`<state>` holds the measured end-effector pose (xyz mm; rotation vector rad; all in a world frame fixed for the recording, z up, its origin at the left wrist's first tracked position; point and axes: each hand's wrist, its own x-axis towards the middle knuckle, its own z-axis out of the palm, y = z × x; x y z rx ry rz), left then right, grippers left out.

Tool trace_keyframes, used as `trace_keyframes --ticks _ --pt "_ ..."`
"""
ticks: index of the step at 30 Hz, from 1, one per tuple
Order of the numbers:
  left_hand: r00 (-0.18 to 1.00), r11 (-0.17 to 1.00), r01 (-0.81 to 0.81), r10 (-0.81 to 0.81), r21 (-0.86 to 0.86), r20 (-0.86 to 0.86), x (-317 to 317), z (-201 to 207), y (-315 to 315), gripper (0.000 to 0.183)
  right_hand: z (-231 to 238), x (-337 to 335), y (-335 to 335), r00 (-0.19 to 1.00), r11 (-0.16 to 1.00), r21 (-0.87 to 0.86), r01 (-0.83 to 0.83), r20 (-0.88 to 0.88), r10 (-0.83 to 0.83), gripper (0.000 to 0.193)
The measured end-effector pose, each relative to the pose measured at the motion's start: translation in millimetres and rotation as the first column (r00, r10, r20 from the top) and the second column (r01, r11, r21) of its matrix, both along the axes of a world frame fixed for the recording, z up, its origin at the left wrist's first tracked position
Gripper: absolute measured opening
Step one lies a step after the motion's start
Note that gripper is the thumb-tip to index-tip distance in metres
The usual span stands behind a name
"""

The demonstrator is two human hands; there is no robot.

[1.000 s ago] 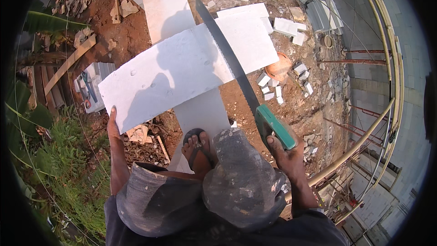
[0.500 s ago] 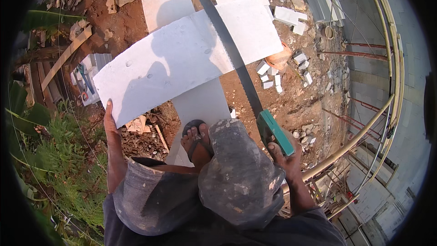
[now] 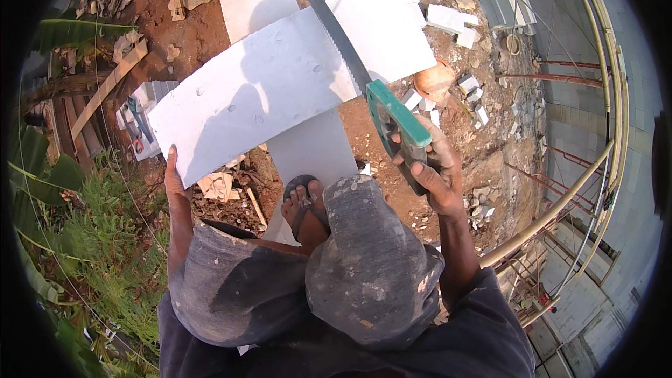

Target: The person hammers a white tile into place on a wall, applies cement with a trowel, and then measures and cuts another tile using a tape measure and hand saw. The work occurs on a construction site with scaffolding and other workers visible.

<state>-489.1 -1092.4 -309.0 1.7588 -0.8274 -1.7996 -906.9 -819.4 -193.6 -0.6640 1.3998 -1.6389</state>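
A long white block (image 3: 245, 91), like lightweight concrete, lies crosswise before me with shadows across it. My left hand (image 3: 176, 171) grips its near left corner; the fingertips under it are hidden. In my right hand (image 3: 437, 168) is the green handle of a handsaw (image 3: 402, 122), fingers wrapped through the grip. Its dark toothed blade lies along the block's right end, pointing away from me. Just beyond the blade is another white piece (image 3: 385, 31). Beneath the block runs a pale slab (image 3: 311, 143), and my sandalled foot (image 3: 306, 206) rests on its near part.
White offcuts (image 3: 448, 19) and an orange rounded object (image 3: 434, 80) lie on the dirt to the right. Bamboo poles (image 3: 553, 217) stand by a grey wall. At left are tools with blue and orange handles (image 3: 136, 119), planks (image 3: 108, 91) and green plants (image 3: 91, 238).
My right hand has pushed the saw forward and away from me, so its handle is now close to the block's near edge. My left hand keeps its hold on the corner.
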Motion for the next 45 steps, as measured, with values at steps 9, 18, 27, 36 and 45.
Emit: trace_keyframes --ticks 9,18,27,36,45 --pt "1.000 1.000 0.023 -0.023 -0.014 -0.019 -12.9 -2.8 -7.4 0.072 -9.1 14.9 12.3 0.995 0.969 0.227 0.097 -0.055 -0.087 0.058" --pt "0.998 0.996 0.064 -0.063 -0.064 0.005 -13.6 1.9 -38.0 0.072 22.7 18.6 26.4 0.996 0.953 0.297 -0.057 -0.052 0.076 0.058" --pt "0.998 0.994 0.065 -0.064 -0.085 0.022 -11.8 5.1 -36.4 0.071 -11.1 59.5 76.0 0.972 0.951 0.203 0.233 -0.063 -0.225 0.046" --pt "0.998 0.999 0.011 -0.014 -0.039 -0.062 -14.8 5.4 -38.8 0.072 -47.4 39.2 0.6 0.965 0.932 0.258 0.254 -0.129 -0.227 0.041" --pt "0.997 0.996 0.062 -0.065 -0.056 -0.040 -15.0 -0.9 -41.3 0.067 -44.4 72.7 102.7 0.943 0.939 0.109 0.327 -0.101 -0.317 0.043"
